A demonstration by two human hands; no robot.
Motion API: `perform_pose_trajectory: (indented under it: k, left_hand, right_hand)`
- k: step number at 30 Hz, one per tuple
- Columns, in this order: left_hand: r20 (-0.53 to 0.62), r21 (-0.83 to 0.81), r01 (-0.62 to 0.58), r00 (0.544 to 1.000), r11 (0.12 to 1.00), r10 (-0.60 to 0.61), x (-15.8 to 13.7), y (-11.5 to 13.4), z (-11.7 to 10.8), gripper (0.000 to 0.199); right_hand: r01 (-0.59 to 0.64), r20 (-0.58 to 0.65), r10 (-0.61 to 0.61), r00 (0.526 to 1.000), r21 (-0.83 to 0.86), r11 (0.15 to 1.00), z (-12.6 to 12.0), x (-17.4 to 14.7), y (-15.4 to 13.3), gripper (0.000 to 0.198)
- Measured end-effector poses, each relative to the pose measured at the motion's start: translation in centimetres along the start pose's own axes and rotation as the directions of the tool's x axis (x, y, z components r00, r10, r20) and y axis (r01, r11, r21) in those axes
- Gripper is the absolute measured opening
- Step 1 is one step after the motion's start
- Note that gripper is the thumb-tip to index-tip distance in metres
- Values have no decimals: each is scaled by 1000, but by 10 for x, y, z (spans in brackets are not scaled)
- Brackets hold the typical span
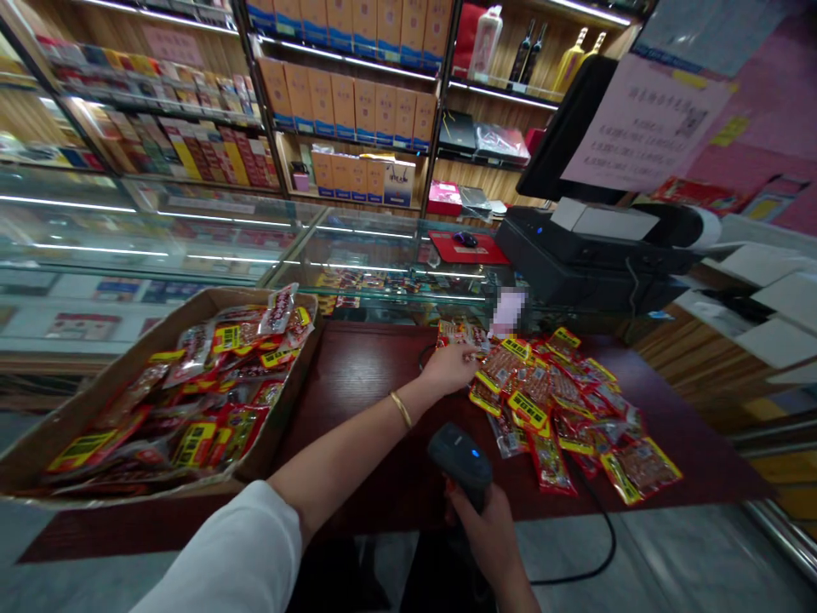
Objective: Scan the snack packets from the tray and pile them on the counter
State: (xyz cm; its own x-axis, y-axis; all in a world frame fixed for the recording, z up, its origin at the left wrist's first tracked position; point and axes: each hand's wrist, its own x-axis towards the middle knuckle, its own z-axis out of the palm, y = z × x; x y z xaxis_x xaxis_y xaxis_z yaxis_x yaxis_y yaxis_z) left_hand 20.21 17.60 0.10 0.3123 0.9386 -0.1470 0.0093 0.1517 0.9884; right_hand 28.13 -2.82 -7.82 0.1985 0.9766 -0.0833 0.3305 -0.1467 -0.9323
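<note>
My left hand [450, 368], with a gold bangle on its wrist, reaches to the left edge of a loose pile of snack packets [533, 383]. Its fingers are curled together at a packet there; the exact grip is partly hidden. A black handheld barcode scanner [460, 455] with a small blue light is in my right hand [488, 528], the fingers wrapped round its handle. The packets are red and yellow with clear windows. To the left stands an open cardboard box [312, 340] holding many similar packets [223, 340].
A dark red-brown tabletop [345, 366] bears the box and pile. The scanner's black cable [613, 536] loops at the right. Beyond are a glass display counter [242, 247], a mouse [465, 239] on a red mat, a monitor [565, 128] and stocked shelves [351, 102].
</note>
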Motion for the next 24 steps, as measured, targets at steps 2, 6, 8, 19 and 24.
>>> perform_pose_trajectory:
  k: [2,6,8,19,24]
  left_hand:
    - [-65,153,-112,990,982,123,-31,0,-30,19]
    - [-218,568,-188,905,802,366,-118,5,-118,26]
    - [-366,691,-42,840,721,399,-162,11,-167,28]
    - [-242,970,239,969,53,54,-238,8,-267,63]
    - [-296,954,297,955,-32,21,-223,4,-259,59]
  right_hand:
    - [-5,20,5,1000,0,1000,-1,-2,2,56]
    - [-5,20,5,1000,-27,1000,-9,-4,14,63]
    - [-11,13,11,1000,-36,999,-13,-1,22,65]
    - [-111,64,111,992,10,994,-16,5,27,66]
    - [-68,57,66,996,35,997,-15,3,26,59]
